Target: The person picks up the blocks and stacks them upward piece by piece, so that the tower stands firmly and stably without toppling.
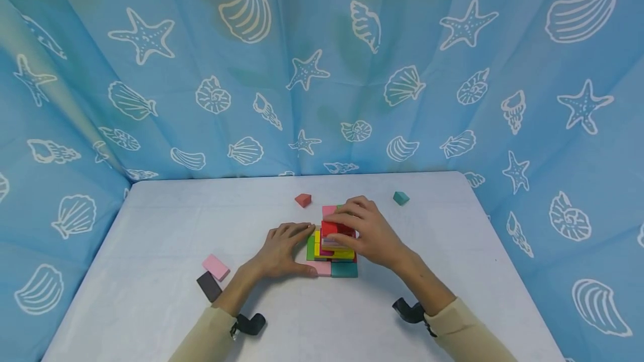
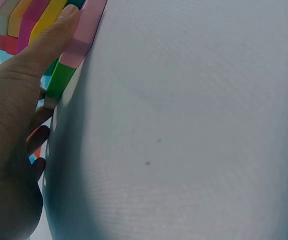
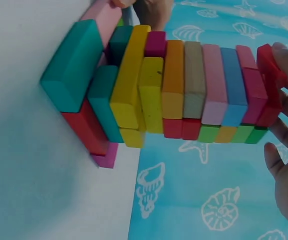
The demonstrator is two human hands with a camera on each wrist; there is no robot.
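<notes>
A tower of colored wooden blocks [image 3: 213, 85] stands on the table, its upper part narrower than its base. At its top, my right hand [image 1: 374, 236] grips a red block [image 1: 329, 229] between thumb and fingers; the right wrist view shows the thumb on the red block [image 3: 269, 65]. Beside the base rests my left hand [image 1: 282, 250], its fingers extended along the left side. The left thumb touches the pink base block [image 2: 84, 40], near a green block [image 2: 61, 80]. A teal block [image 1: 344, 270] forms the front right of the base. The tower's back is partly hidden.
Left of the tower lie a pink block [image 1: 216, 267] and a dark block [image 1: 209, 286] on the white table [image 1: 151, 228]. Behind it are a red wedge-like block [image 1: 303, 200] and a teal one [image 1: 401, 198]. A blue seashell curtain [image 1: 312, 110] surrounds the table.
</notes>
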